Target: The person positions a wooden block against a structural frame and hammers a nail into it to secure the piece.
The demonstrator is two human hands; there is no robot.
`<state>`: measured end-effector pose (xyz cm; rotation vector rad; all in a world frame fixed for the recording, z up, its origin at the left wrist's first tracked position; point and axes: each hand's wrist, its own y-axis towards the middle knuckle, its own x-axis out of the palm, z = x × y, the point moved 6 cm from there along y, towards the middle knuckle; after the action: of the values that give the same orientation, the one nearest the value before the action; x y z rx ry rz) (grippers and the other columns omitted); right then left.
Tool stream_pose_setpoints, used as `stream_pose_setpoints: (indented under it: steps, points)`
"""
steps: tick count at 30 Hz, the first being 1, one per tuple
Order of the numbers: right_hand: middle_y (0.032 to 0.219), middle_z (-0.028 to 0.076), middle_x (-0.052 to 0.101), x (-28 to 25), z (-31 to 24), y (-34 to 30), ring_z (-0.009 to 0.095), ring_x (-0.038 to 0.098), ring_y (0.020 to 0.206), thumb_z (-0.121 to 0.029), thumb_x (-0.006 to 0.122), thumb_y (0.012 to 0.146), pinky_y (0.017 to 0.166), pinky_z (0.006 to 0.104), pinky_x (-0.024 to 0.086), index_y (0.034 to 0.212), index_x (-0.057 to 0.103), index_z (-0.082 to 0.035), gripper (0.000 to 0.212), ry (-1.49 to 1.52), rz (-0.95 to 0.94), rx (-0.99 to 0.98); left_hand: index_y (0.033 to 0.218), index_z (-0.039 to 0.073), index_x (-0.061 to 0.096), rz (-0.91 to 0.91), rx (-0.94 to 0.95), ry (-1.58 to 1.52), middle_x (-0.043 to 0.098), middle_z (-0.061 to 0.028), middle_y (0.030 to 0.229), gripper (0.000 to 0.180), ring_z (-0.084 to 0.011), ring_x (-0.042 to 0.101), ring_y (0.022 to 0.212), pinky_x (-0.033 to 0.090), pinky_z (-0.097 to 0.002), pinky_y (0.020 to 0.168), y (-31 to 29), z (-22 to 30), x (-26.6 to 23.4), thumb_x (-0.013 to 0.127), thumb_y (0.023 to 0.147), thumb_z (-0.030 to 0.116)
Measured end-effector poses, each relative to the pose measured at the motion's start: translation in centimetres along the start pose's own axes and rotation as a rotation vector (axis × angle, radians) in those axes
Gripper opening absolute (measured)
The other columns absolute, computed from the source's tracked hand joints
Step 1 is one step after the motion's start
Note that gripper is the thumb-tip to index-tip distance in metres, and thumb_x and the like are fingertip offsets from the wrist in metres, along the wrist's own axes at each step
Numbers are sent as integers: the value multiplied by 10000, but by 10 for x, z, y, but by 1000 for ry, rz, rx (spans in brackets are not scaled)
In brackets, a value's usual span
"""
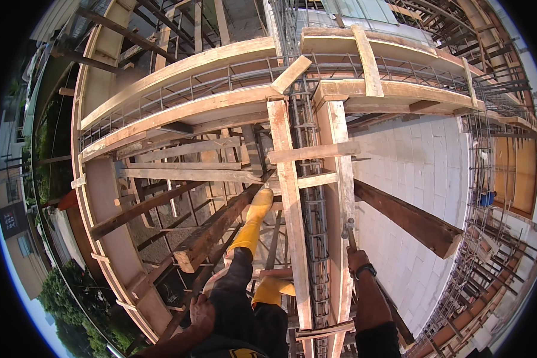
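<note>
My right hand (358, 262) is closed round the handle of a hammer (348, 228), its metal head up against the right side plank (342, 161) of a narrow timber formwork. Steel reinforcing bars (316, 230) run between this plank and the left side plank (288, 209). Two short wooden cross-pieces (314, 152) bridge the planks farther off. Low on the left, my left hand (202, 311) is closed beside my thigh, next to a dark timber; what its fingers hold, if anything, is hidden. My yellow boot (259, 209) stands on a thick wooden beam (218, 230).
A wider beam formwork (203, 116) with a rebar cage crosses ahead. Loose timbers (188, 173) and open gaps lie at the left, over a lower level. A pale block wall (411, 161) and a slanting dark beam (409, 218) are at the right, with projecting rebar (483, 280) beyond.
</note>
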<state>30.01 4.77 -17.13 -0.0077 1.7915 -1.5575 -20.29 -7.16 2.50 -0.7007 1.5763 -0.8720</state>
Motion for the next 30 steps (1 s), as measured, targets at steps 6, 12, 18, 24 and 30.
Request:
stream_pose_setpoints:
  steps: [6,12,18,24,30]
  points:
    - [539,85,548,13,17,16,238,563,420,-508,578,975,391,418,442,764,607,-1,550,64,-29,23,857,76,760,54,17,-65,708,-55,898,167,-249,586,1056,445,-412,924,-2,-4,-21,610,808,131]
    - [562,80,545,31,30,37,214,530,404,-443,571,976,375,404,426,1014,642,-37,413,48,-30,-59,1021,37,694,195,-208,-769,632,-151,1181,227,-378,519,1171,412,-463,1013,-16,-41,61,553,881,148]
    - [566,66,525,33,37,37,203,494,392,-382,565,973,367,392,410,1266,599,-69,430,167,-25,-55,1082,101,703,38,298,-604,616,-153,1271,272,-361,473,1290,271,-576,1100,-42,-34,-14,664,842,223]
    - [606,117,614,15,26,22,236,570,436,-433,585,963,386,399,440,1115,678,-23,447,92,34,-52,979,124,718,146,493,-474,693,-78,1124,254,-307,646,1053,466,-489,948,-56,-56,-81,778,743,195]
    - [559,117,588,-2,1,-4,262,581,433,-518,594,942,397,428,462,760,644,37,586,70,-2,35,1109,2,597,354,506,-560,681,-129,923,232,-303,694,766,563,-397,652,31,-25,-197,711,926,86]
